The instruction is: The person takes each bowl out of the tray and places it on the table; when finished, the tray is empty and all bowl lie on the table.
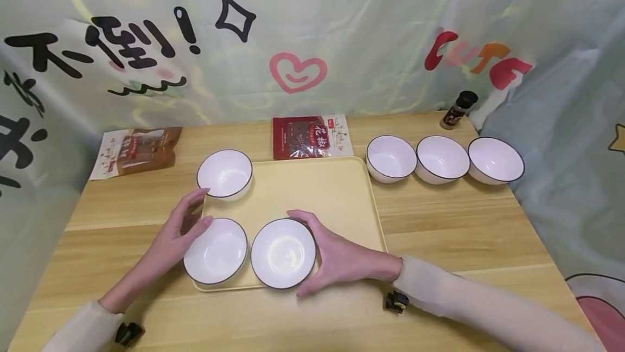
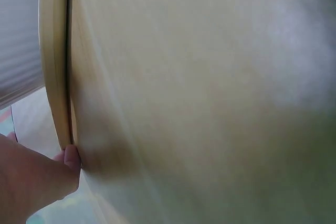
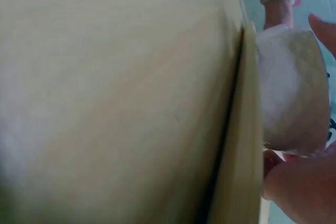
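My right hand [image 1: 337, 257] curves round the right side of a white dark-rimmed bowl [image 1: 283, 254], thumb near the front and fingers at the back. In the right wrist view this bowl's outer wall [image 3: 294, 87] shows beside the tray edge. A second bowl [image 1: 216, 251] stands to its left, and a third bowl [image 1: 224, 173] sits at the tray's back left corner. My left hand [image 1: 178, 230] is at the left edge of the cream tray [image 1: 317, 189]. Its thumb meets the front left bowl's rim and a fingertip reaches the back left bowl. Its other fingers are largely hidden.
Three more bowls stand in a row: one [image 1: 391, 158], another [image 1: 442, 159], and the rightmost [image 1: 495, 160]. A dark-capped spice jar [image 1: 459, 109] is behind them. A red spice packet [image 1: 312, 136] and a brown packet [image 1: 139, 151] lie along the back of the wooden table [image 1: 449, 232].
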### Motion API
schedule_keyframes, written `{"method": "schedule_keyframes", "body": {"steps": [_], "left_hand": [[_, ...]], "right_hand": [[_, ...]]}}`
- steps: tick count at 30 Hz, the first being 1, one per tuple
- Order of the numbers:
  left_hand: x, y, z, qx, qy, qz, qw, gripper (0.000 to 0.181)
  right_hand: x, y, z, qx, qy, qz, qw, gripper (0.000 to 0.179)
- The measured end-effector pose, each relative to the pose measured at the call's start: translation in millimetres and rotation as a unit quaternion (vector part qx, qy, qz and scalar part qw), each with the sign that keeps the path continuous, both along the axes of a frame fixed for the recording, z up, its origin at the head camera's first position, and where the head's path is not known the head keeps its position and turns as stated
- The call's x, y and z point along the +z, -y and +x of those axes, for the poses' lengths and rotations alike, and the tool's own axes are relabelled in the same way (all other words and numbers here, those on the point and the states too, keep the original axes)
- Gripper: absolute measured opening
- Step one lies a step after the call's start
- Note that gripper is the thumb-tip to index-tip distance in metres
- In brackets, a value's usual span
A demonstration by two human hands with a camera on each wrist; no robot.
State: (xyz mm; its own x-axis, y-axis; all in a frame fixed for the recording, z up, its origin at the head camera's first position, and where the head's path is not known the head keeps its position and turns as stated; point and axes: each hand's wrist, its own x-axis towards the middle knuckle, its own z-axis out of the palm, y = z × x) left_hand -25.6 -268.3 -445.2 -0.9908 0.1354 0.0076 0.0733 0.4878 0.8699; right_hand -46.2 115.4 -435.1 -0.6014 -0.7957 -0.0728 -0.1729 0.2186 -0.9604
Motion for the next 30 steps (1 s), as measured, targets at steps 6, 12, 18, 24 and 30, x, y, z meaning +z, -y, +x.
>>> {"method": "schedule_keyframes", "body": {"steps": [6, 12, 18, 24, 30], "left_hand": [[2.3, 1.6, -0.4, 0.002, 0.001, 0.001, 1.0000, 0.064], [0.7, 3.1, -0.8, 0.003, 0.005, -0.001, 1.0000, 0.064], [0.5, 2.9, -0.8, 0.005, 0.002, 0.000, 1.0000, 0.064], [-2.0, 2.6, -0.5, 0.002, -0.003, 0.004, 1.0000, 0.064], [-0.7, 1.0, -0.3, 0.003, 0.002, 0.001, 1.0000, 0.064]], "right_hand": [[-4.2, 7, 0.5, -0.017, 0.016, -0.004, 0.9997, 0.135], [-5.2, 10, 0.6, -0.019, 0.020, -0.010, 0.9996, 0.134], [-6.5, 12, -0.1, -0.020, 0.023, -0.016, 0.9994, 0.133], [-5.2, 10, -0.4, -0.025, 0.036, -0.014, 0.9989, 0.128], [-3.1, 7, -1.3, -0.034, 0.047, -0.016, 0.9982, 0.124]]}}
